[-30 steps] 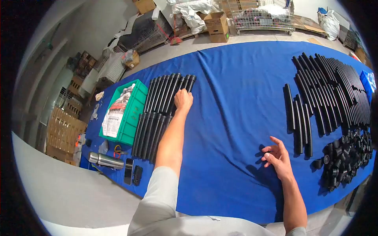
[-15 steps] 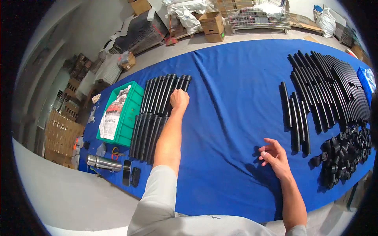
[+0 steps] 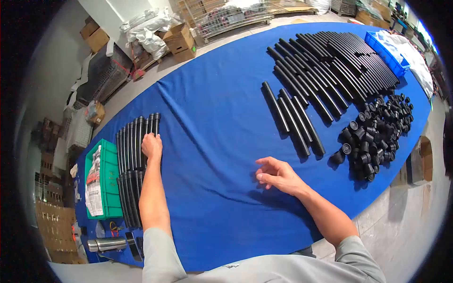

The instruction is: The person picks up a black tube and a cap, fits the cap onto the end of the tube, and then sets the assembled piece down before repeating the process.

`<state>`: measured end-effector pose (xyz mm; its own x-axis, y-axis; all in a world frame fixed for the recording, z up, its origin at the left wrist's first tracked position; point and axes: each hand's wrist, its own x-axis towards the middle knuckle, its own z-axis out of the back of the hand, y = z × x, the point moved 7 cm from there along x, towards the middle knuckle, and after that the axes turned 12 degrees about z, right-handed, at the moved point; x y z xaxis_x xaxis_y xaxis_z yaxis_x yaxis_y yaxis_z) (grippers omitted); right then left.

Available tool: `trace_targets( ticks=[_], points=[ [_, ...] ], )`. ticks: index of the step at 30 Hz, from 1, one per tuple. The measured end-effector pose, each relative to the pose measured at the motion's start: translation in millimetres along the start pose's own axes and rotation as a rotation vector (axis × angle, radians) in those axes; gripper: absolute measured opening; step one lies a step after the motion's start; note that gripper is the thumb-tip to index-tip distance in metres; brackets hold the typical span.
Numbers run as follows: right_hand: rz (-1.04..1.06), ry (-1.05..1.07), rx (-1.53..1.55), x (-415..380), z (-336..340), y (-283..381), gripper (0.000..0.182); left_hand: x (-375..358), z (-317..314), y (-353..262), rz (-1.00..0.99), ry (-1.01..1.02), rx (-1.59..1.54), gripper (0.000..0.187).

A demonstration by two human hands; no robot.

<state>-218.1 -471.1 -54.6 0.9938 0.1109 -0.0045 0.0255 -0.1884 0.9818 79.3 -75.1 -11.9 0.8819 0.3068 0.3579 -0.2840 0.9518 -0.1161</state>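
On the left, my left hand (image 3: pixel 152 145) is closed around a black tube (image 3: pixel 157 123) at the right end of a row of capped black tubes (image 3: pixel 130 141). A second row of black tubes (image 3: pixel 127 198) lies nearer to me, partly hidden by my left forearm. My right hand (image 3: pixel 278 175) holds nothing, with its fingers apart and slightly bent above the blue cloth (image 3: pixel 222 155). Beyond it are a few separate black tubes (image 3: pixel 293 123). Farther off lies a large batch of black tubes (image 3: pixel 325 70). To the right is a heap of black caps (image 3: pixel 370 137).
A green crate (image 3: pixel 111 181) with newspaper stands at the left edge, near a steel flask (image 3: pixel 107 244) and a dark phone (image 3: pixel 133 246). A blue basket (image 3: pixel 389 56) stands at the far right. Cartons (image 3: pixel 179 42) and a wire cage (image 3: pixel 226 21) are beyond the table.
The view has swung to the right, so the table's contents appear farther left. My left hand stays at the row's right end; my right hand remains open above the cloth.
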Motion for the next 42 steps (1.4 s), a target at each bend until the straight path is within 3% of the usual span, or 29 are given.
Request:
trace_targets(
  ticks=[5,11,13,14,15,18,21,25,28,31,32,35,36,42],
  points=[
    [-0.011,0.020,-0.018,-1,0,4,0.048,3,0,-2,0.059,0.079,0.039,0.029],
    [0.032,0.003,-0.113,0,-1,8,0.041,-6,15,-10,-0.039,-0.029,0.067,0.038],
    [0.059,-0.013,-0.283,-3,9,19,0.036,-16,33,-53,-0.259,-0.162,-0.138,0.041],
    [0.304,-0.073,-0.414,0,12,23,0.032,-20,27,-73,-0.411,-0.189,-0.278,0.040],
    [0.324,-0.104,-0.416,-1,16,25,0.031,-46,46,-110,-0.421,-0.082,-0.408,0.037],
    [0.389,-0.122,-0.477,-3,20,31,0.028,-133,71,-210,-0.719,0.139,-0.684,0.036],
    [0.491,-0.023,-0.680,-1,9,27,0.027,-219,82,-282,-1.104,0.260,-0.668,0.060],
    [0.547,0.091,-0.907,-5,-9,22,0.028,-271,65,-325,-1.283,0.367,-0.617,0.066],
    [0.549,0.097,-0.945,-6,-9,21,0.028,-263,71,-329,-1.191,0.186,-0.526,0.061],
    [0.562,0.076,-0.935,-7,-10,20,0.028,-233,72,-315,-0.735,0.430,-0.443,0.055],
    [0.570,0.083,-0.935,-6,-11,20,0.028,-224,78,-311,-0.627,0.437,-0.518,0.063],
    [0.570,0.117,-0.962,-5,-15,21,0.029,-207,61,-304,-0.464,0.389,-0.338,0.081],
    [0.565,0.131,-0.977,-5,-16,22,0.029,-208,57,-303,-0.447,0.421,-0.274,0.096],
    [0.629,0.118,-1.073,-11,-12,31,0.031,-208,23,-294,-0.361,0.509,-0.359,0.081]
  ],
)
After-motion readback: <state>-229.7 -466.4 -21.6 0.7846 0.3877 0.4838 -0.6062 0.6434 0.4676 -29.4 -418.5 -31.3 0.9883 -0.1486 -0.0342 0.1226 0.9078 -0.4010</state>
